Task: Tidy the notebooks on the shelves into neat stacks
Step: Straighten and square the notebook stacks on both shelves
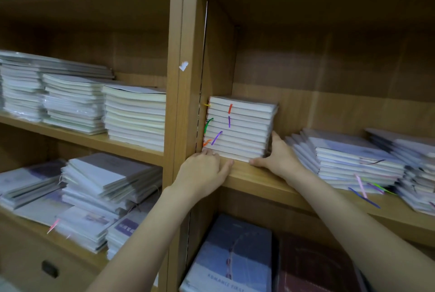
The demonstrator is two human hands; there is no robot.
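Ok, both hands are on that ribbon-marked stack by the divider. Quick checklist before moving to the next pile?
1. Square stack of white notebooks with coloured ribbons against the wooden divider: ok.
2. Edges aligned: ok.
3. Left hand at the front bottom corner: ok.
4. Right hand against the stack's right side: ok.
5. Slanted pile of pale-blue notebooks to the right tidy: not ok.
6. Stack's back edge: cannot tell.

Head view, close, facing shelves (306, 188)
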